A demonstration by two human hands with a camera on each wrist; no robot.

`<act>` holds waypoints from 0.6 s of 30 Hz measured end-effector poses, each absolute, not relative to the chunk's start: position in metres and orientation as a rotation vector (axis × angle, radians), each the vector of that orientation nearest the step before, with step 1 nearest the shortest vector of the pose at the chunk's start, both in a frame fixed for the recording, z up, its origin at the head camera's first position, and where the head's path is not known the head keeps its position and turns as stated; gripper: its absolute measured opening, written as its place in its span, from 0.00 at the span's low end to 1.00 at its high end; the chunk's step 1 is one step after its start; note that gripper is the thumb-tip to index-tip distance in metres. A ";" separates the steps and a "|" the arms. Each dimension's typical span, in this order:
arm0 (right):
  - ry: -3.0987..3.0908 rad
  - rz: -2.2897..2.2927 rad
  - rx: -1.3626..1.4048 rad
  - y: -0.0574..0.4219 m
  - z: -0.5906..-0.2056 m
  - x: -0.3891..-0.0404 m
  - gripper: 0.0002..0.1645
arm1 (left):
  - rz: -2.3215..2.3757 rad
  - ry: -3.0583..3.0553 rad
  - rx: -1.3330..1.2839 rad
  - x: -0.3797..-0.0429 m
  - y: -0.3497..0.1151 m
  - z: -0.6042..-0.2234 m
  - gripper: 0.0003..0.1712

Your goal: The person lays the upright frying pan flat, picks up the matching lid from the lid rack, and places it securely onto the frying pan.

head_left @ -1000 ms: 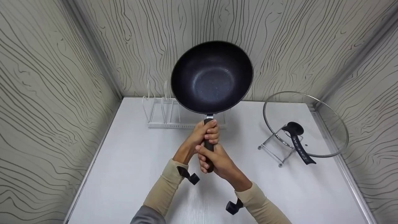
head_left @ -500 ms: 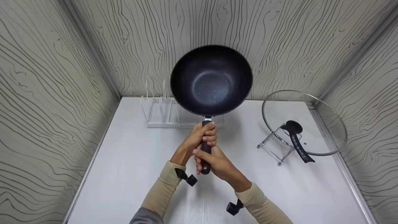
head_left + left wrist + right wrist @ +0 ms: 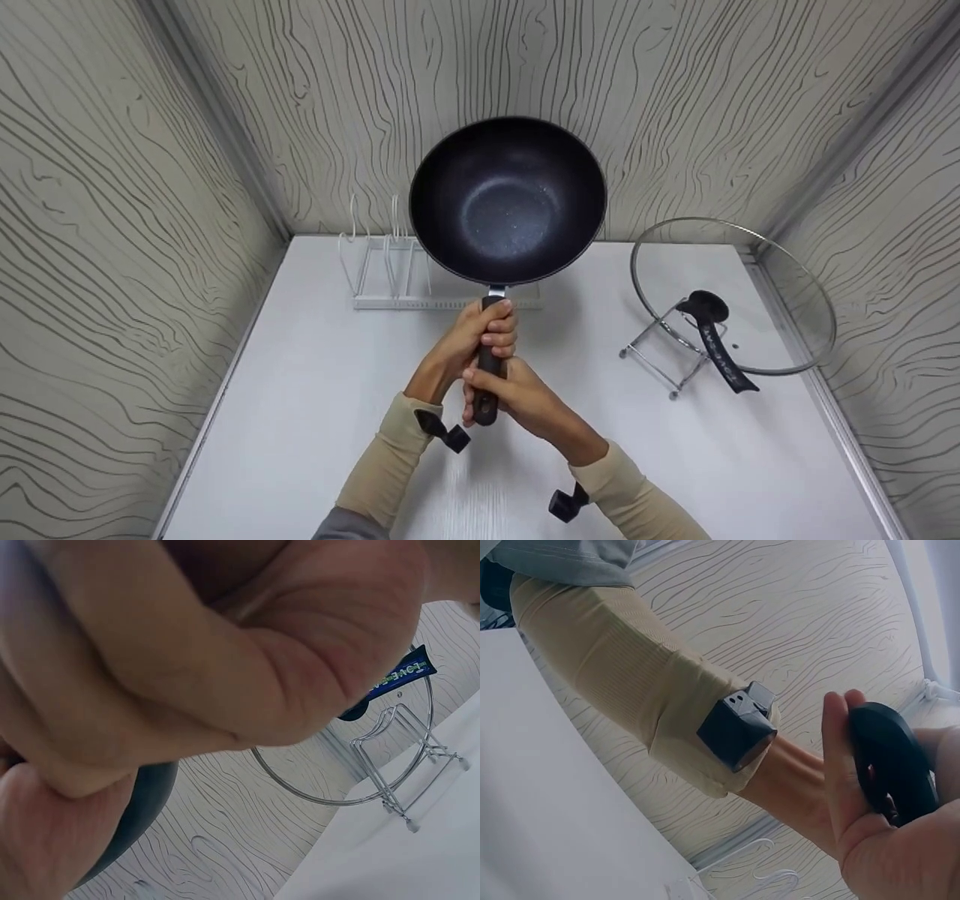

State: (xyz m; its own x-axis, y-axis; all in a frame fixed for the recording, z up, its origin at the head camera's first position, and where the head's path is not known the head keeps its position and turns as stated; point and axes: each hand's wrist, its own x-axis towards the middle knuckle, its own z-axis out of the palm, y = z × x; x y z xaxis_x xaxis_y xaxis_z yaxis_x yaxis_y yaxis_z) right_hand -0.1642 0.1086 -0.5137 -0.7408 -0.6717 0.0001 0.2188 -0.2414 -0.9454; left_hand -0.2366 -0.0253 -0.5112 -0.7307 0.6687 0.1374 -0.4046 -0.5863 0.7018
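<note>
Dipping slightly since the last look, the pan [image 3: 508, 210] sits just beyond the fingers [image 3: 500, 338]! Left hand [image 3: 478, 331] curls snugly round the upper handle [image 3: 490, 362], right hand [image 3: 525, 394] wraps its lower end. Stiff, probably front-heavy, smooth-faced: keep both on that handle.

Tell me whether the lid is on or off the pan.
Off: the lid rests on the wire stand, apart from the pan, whose inside shows uncovered.

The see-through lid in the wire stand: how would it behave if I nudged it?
The lid might tip, since it spreads well beyond the narrow wire stand. It looks see-through like glass, so probably stiff but breakable. Being round, it could roll if freed.
</note>
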 end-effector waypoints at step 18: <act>1.608 -2.068 -0.478 0.156 -0.509 -0.186 0.20 | 2.258 0.898 0.550 -0.232 -0.052 -0.511 0.18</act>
